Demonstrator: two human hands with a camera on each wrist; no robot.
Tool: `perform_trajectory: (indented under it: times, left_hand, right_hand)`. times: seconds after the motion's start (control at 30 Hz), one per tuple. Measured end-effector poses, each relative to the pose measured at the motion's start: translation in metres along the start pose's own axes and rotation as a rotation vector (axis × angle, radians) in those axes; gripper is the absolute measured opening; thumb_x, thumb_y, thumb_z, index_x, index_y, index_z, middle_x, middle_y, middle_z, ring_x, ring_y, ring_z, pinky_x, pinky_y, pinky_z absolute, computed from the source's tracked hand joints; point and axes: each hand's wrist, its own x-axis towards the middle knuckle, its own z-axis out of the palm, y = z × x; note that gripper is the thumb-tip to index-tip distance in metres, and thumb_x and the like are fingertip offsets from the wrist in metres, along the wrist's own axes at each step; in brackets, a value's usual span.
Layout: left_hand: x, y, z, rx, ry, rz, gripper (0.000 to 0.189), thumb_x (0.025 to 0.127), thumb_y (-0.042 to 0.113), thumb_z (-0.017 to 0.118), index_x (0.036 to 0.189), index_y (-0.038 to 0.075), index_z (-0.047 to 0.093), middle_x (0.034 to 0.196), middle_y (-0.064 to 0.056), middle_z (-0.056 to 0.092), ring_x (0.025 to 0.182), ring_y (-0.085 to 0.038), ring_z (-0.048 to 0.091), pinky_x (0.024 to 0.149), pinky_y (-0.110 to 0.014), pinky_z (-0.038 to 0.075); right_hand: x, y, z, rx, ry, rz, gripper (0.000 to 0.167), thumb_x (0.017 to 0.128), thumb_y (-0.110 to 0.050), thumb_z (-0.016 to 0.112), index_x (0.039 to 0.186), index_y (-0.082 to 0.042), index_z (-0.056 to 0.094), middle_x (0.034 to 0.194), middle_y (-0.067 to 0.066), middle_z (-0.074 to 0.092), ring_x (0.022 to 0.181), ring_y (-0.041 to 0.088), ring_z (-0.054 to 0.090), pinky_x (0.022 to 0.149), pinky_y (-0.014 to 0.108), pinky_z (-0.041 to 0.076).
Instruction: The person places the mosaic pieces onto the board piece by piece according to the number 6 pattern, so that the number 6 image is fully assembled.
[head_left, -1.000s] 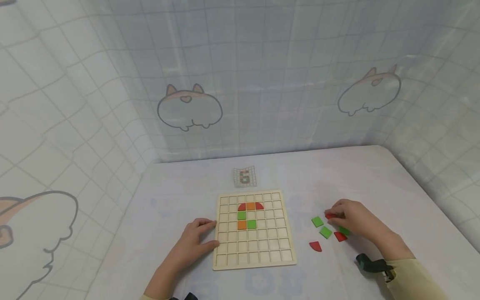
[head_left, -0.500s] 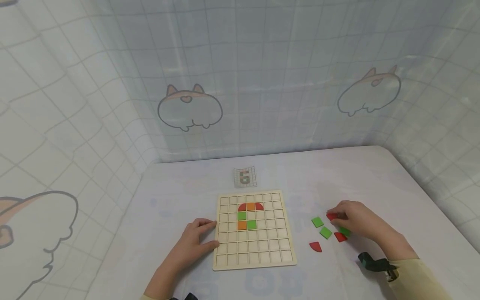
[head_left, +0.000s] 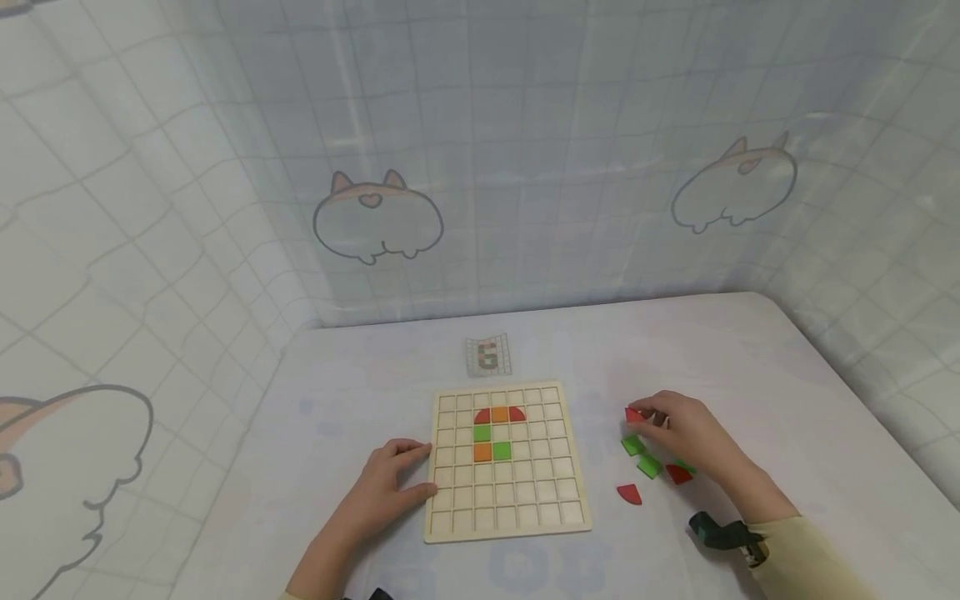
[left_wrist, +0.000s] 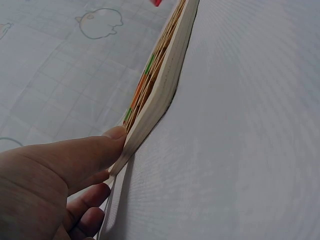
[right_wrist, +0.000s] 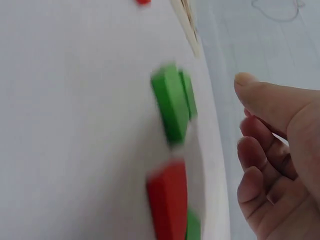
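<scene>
In the head view my right hand [head_left: 678, 429] pinches a red quarter-circle tile [head_left: 632, 414] between thumb and fingers, raised a little over the table's right side. Just below it lie green square tiles [head_left: 649, 466], a red quarter-circle tile [head_left: 678, 474] and, nearer the front, another red quarter-circle tile [head_left: 630, 494]. My left hand [head_left: 386, 483] touches the left edge of a wooden grid board [head_left: 506, 521] with thumb and fingertips. Red, orange and green tiles [head_left: 502, 451] fill several cells of its upper part. In the right wrist view the held tile is almost wholly hidden by the thumb.
A small pattern card [head_left: 487, 355] showing a coloured figure on a grid lies behind the board. White cloth covers the table [head_left: 360, 375]. Curtains with a grid and animal drawings [head_left: 378, 218] enclose the back and sides.
My right hand has lifted the red quarter-circle tile from the loose pile and moved it left, towards the board. The left hand stays at the board's edge.
</scene>
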Motion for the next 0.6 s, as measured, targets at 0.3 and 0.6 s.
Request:
perform_trajectory:
  times: [0.3,0.6]
  left_hand:
    - [-0.002,0.001,0.001,-0.002,0.005,-0.001,0.065,0.08,0.043,0.081,0.135,0.013,0.063,0.128,0.005,0.052,0.124,-0.022,0.044,0.104,-0.048,0.038]
    - [0.0,0.002,-0.001,0.006,-0.001,0.0,0.065,0.08,0.043,0.081,0.134,0.013,0.063,0.128,0.003,0.052,0.124,-0.024,0.044,0.104,-0.048,0.038]
  right_hand:
    - [0.008,-0.03,0.017,0.065,0.023,-0.03,0.029,0.084,-0.027,0.081,0.11,-0.016,0.076,0.089,-0.011,0.063,0.076,0.01,0.055,0.058,0.024,0.049]
    - [0.018,-0.058,0.036,0.092,0.03,-0.108,0.028,0.083,-0.026,0.082,0.108,-0.016,0.076,0.094,-0.011,0.064,0.078,0.006,0.055,0.064,0.025,0.049]
